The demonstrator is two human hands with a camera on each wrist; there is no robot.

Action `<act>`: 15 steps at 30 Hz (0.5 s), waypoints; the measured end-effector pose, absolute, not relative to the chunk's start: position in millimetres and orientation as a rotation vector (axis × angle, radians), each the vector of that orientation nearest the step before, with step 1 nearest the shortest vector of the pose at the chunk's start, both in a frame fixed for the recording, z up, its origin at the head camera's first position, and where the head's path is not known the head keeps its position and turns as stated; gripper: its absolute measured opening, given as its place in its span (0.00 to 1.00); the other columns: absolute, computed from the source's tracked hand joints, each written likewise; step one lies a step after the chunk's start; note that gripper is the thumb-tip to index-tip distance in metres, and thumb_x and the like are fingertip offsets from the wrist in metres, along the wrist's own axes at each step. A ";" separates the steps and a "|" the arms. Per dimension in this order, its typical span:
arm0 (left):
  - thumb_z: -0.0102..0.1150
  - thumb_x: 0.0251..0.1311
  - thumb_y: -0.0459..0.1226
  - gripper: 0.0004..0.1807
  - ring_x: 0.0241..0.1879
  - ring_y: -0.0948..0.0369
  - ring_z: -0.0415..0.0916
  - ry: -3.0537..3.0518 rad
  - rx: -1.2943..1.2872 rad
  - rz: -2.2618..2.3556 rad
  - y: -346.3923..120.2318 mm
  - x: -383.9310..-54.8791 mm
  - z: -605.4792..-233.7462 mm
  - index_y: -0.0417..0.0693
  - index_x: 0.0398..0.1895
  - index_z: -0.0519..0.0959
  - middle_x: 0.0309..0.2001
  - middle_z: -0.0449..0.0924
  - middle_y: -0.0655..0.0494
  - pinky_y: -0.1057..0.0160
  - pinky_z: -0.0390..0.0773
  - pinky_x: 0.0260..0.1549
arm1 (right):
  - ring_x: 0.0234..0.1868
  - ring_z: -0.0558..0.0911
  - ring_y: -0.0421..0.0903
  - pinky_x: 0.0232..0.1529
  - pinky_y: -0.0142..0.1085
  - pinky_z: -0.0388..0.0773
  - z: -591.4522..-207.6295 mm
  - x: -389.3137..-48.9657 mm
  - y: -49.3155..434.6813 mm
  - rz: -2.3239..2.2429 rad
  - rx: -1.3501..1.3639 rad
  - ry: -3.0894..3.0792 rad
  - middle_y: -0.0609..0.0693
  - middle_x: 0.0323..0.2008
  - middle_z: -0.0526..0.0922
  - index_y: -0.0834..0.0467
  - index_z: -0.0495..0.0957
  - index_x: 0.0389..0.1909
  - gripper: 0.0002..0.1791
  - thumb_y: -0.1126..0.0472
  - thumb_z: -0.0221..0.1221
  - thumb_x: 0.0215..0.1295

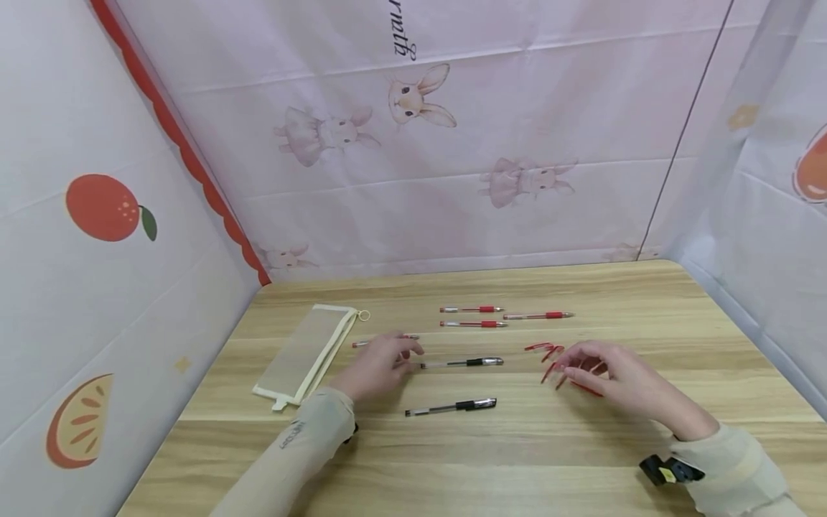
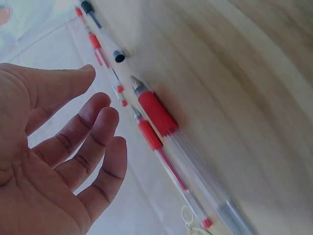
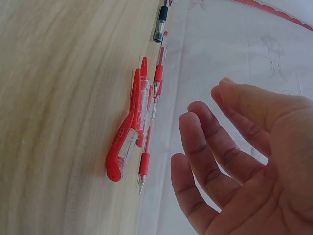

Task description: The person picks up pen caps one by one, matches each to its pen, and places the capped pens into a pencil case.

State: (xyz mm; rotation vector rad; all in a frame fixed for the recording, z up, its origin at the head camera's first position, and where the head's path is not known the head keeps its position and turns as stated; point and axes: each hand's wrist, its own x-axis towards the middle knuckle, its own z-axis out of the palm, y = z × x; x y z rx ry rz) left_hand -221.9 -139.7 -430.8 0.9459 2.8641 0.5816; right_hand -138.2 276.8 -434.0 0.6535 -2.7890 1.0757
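Note:
My left hand [image 1: 381,365] hovers over the table with its fingers loosely bent, and its palm [image 2: 39,191] holds nothing in the left wrist view. Behind it lies a red gel pen [image 1: 363,344], partly covered by the fingers. A black gel pen [image 1: 461,363] has its rear end close to that thumb, and a second black gel pen [image 1: 451,407] lies nearer. My right hand [image 1: 614,373] is curved above several red pen caps [image 1: 538,347]. In the right wrist view its relaxed fingers are bare, beside a red cap [image 3: 120,147] on the wood.
Three more red gel pens [image 1: 472,309] lie uncapped toward the back of the wooden table [image 1: 452,467]. At left is a cream-edged mesh zip pouch [image 1: 300,352] with a ring on its zipper. Printed cloth walls [image 1: 413,237] enclose the back and sides.

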 end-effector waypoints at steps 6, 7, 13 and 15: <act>0.66 0.73 0.33 0.13 0.46 0.58 0.80 2.878 0.897 0.604 -151.8 -218.5 -431.0 0.49 0.58 0.87 0.48 0.85 0.51 0.53 0.83 0.48 | 0.41 0.83 0.29 0.43 0.32 0.85 -435.6 -137.6 278.8 1.045 0.662 -2.796 0.43 0.42 0.90 0.53 0.87 0.52 0.08 0.61 0.65 0.76; 0.66 0.72 0.33 0.14 0.45 0.58 0.80 2.889 0.890 0.597 -153.7 -218.2 -431.5 0.49 0.58 0.87 0.48 0.85 0.52 0.53 0.83 0.48 | 0.41 0.83 0.29 0.43 0.32 0.85 -436.0 -137.5 279.4 1.043 0.662 -2.797 0.42 0.42 0.90 0.53 0.87 0.52 0.08 0.61 0.65 0.76; 0.69 0.69 0.32 0.14 0.46 0.57 0.83 2.942 0.869 0.555 -167.2 -215.2 -433.5 0.50 0.56 0.87 0.48 0.85 0.52 0.52 0.85 0.49 | 0.41 0.83 0.31 0.43 0.32 0.85 -438.1 -135.6 285.2 1.052 0.649 -2.801 0.42 0.42 0.89 0.53 0.87 0.53 0.10 0.60 0.66 0.75; 0.69 0.69 0.32 0.15 0.48 0.56 0.84 2.942 0.847 0.559 -172.3 -213.8 -432.9 0.50 0.56 0.87 0.51 0.85 0.51 0.50 0.86 0.51 | 0.42 0.83 0.31 0.43 0.32 0.85 -438.6 -134.2 289.0 1.058 0.632 -2.813 0.43 0.42 0.89 0.54 0.87 0.53 0.10 0.59 0.66 0.75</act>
